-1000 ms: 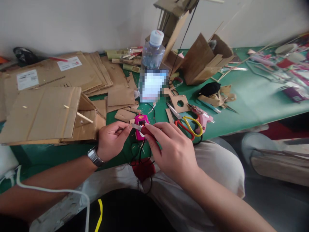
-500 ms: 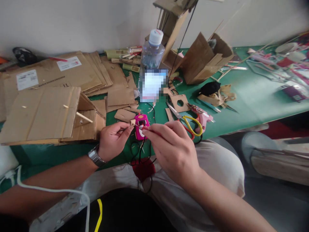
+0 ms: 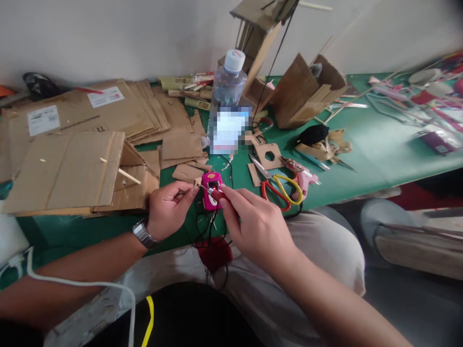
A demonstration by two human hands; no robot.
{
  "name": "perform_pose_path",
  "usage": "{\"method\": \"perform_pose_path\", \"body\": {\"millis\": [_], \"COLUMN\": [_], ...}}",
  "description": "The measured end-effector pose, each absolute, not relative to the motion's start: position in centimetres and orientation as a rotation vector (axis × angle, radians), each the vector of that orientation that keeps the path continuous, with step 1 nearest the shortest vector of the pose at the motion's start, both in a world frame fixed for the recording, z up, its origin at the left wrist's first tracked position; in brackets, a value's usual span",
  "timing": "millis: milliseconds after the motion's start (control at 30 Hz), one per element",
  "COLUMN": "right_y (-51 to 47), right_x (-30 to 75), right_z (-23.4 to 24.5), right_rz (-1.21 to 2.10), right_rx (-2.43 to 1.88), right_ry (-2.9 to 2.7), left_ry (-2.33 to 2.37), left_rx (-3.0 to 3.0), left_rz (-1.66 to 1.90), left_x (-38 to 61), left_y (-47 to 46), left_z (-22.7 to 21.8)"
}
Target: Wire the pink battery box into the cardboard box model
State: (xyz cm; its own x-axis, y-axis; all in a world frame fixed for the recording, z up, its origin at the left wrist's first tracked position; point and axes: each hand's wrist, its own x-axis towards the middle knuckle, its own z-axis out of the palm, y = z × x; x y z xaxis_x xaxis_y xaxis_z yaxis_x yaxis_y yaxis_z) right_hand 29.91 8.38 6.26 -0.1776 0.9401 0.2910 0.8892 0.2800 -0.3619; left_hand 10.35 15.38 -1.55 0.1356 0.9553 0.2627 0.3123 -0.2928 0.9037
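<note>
My left hand [image 3: 170,208], with a metal-banded wristwatch, pinches a small piece of cardboard [image 3: 197,181] between thumb and fingertips. My right hand [image 3: 258,219] is closed on the red handle of a pointed tool [image 3: 217,194] with a thin metal shaft. Its shaft points left and its tip is at the cardboard piece; I cannot tell how deep it goes. Directly behind the shaft, on the green table [image 3: 369,140], lies a small magenta device [image 3: 211,205] with a lit orange spot. Black cord loops below it.
A cardboard box structure [image 3: 68,173] stands at left before stacked cardboard [image 3: 119,113]. A plastic bottle [image 3: 228,84] stands behind a blurred-out phone-like screen [image 3: 229,130]. Scissors [image 3: 277,183] and a pink glue gun [image 3: 306,185] lie at right. Another cardboard structure [image 3: 294,91] stands farther back.
My right hand has shifted slightly down and turned, so more of the tool's red handle shows. My left hand stays in nearly the same place with the cardboard piece.
</note>
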Motion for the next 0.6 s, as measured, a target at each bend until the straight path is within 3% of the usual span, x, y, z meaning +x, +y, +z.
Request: {"method": "perform_pose_path", "body": {"millis": [600], "right_y": [7.98], "right_x": [29.96], "right_z": [5.91], "right_rz": [-0.096], "right_rx": [-1.45], "right_ry": [-2.201], "left_ry": [1.188], "left_rx": [1.6], "left_rz": [1.199], "left_x": [10.57], "left_y": [15.22], "left_z": [-1.19]}}
